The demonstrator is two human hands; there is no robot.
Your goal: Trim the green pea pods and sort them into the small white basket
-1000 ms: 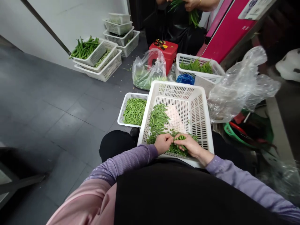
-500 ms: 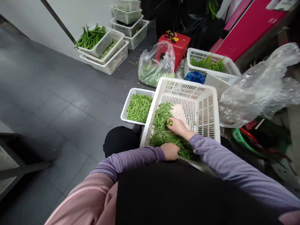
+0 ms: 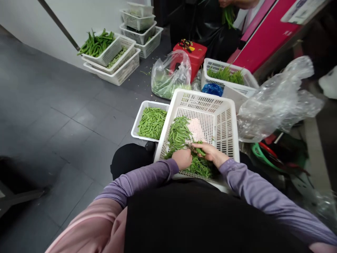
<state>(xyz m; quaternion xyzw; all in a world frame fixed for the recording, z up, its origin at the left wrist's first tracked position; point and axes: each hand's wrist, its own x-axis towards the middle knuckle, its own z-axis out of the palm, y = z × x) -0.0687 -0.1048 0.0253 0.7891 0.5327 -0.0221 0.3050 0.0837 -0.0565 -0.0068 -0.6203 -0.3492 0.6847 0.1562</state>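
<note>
- and the right hand [image 3: 209, 151] has its fingers closed on a few green pods [image 3: 200, 152], right over the large white basket [image 3: 225, 130]!
- alongside, the left hand [image 3: 182, 159] curls tight, perhaps pinching something, though its fingertips are hidden.
- below them, a tangle of green sprigs [image 3: 200, 168] fills the near end.
- further in, a pod pile [image 3: 179, 133] lies against the left side.
- just left, the small white basket [image 3: 134, 129] is full of pods too.
- beyond, a clear plastic bag [image 3: 170, 82] slumps beside the red container [image 3: 198, 56].
</note>
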